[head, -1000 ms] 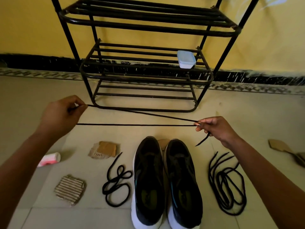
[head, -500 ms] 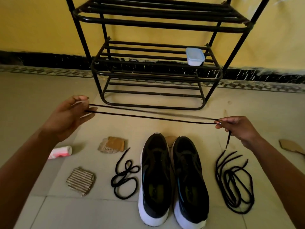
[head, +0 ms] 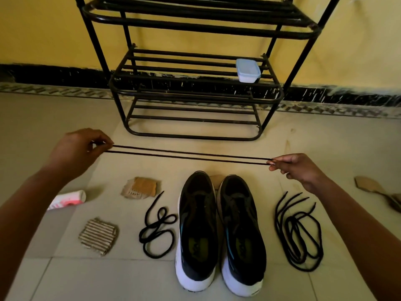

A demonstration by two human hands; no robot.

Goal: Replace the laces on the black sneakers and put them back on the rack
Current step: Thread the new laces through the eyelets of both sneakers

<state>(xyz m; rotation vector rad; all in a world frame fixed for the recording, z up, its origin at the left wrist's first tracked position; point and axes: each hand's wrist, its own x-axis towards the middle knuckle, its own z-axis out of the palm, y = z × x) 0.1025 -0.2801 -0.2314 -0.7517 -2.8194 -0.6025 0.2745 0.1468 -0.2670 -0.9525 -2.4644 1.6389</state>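
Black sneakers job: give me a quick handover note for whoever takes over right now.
Left hand pinches one end of a doubled black lace, right hand pinches the other, and it is stretched taut.
Sneakers sit side by side in front of the rack, apparently unlaced.
A loose lace lies left of them, a lace bundle right.
Done: old laces seemingly out.
Left: lace both, return them to the rack.
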